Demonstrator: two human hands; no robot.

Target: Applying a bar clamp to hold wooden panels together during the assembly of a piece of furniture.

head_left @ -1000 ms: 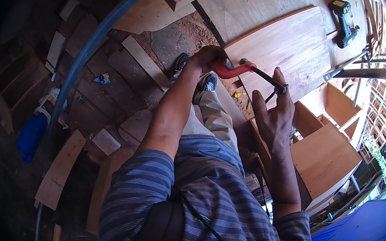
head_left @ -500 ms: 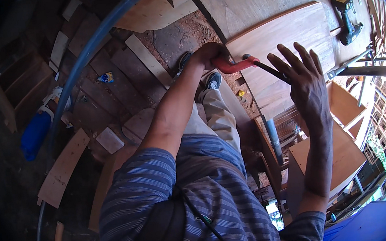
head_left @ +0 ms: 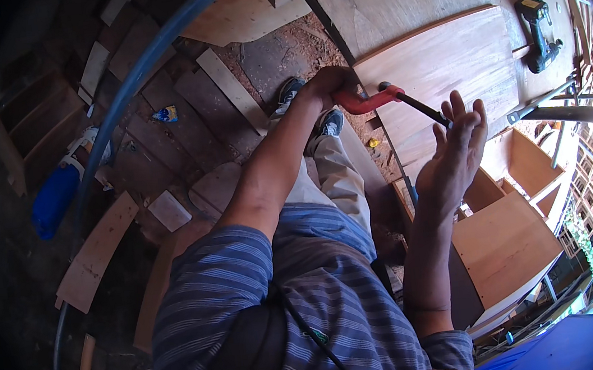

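Observation:
My left hand (head_left: pixel 332 86) is wrapped round the red frame of a C-clamp (head_left: pixel 366 102) at the near left edge of a light wooden panel (head_left: pixel 449 53). The clamp's black screw rod slants to the right, toward my right hand (head_left: pixel 454 150). That hand is turned partly palm up at the rod's far end, its fingers apart and partly curled. Whether a fingertip touches the rod cannot be made out. The panel lies flat on a larger plywood worktop (head_left: pixel 393 1).
A cordless drill (head_left: pixel 535 33) lies on the worktop at the right. Wooden drawer boxes (head_left: pixel 508 242) stand below right. A blue pipe (head_left: pixel 134 79) arcs across the left. Boards (head_left: pixel 229 91), a blue bag (head_left: pixel 57 199) and an open wooden box (head_left: pixel 41 129) lie on the floor.
My right hand has moved down and left and turned over from its raised, spread pose, its fingers curling more. My left hand stays on the clamp; the view has shifted slightly.

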